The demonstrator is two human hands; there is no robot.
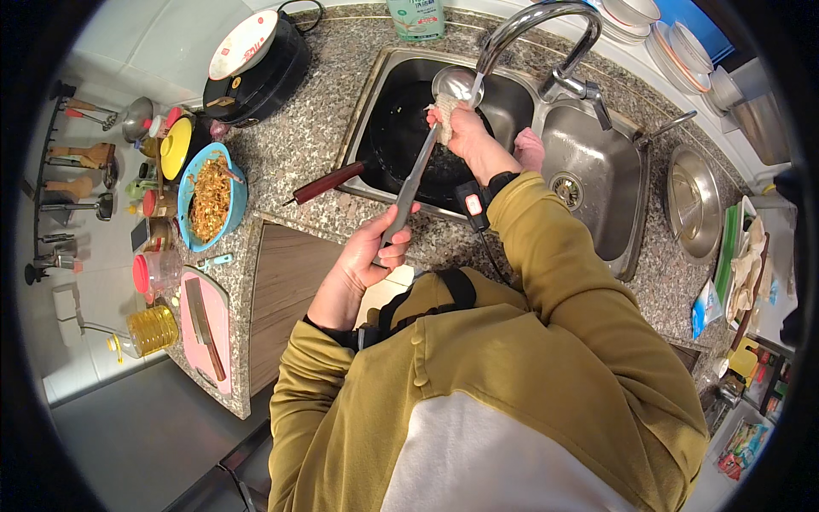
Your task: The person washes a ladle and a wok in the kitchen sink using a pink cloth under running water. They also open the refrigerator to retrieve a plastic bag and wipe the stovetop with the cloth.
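Note:
My left hand (377, 246) grips the handle of a long metal ladle (417, 169) whose round bowl is under the faucet (531, 19) over the left sink basin. Water runs from the spout beside the bowl. My right hand (466, 131) holds a pale knitted scrub cloth (448, 112) around the upper end of the ladle's handle, near the bowl. Beneath them a black wok (400, 128) lies in the left basin, its dark red handle (329, 182) sticking out over the counter edge. A pink cloth (529, 148) hangs on the divider between the basins.
The right basin (604, 185) has a drain strainer. At left stand a blue basin of food (240, 211), a black electric cooker (256, 89) and a pink cutting board (221, 301) with a cleaver (199, 313). A detergent bottle (416, 19) is behind the sink, a metal colander (694, 224) at right.

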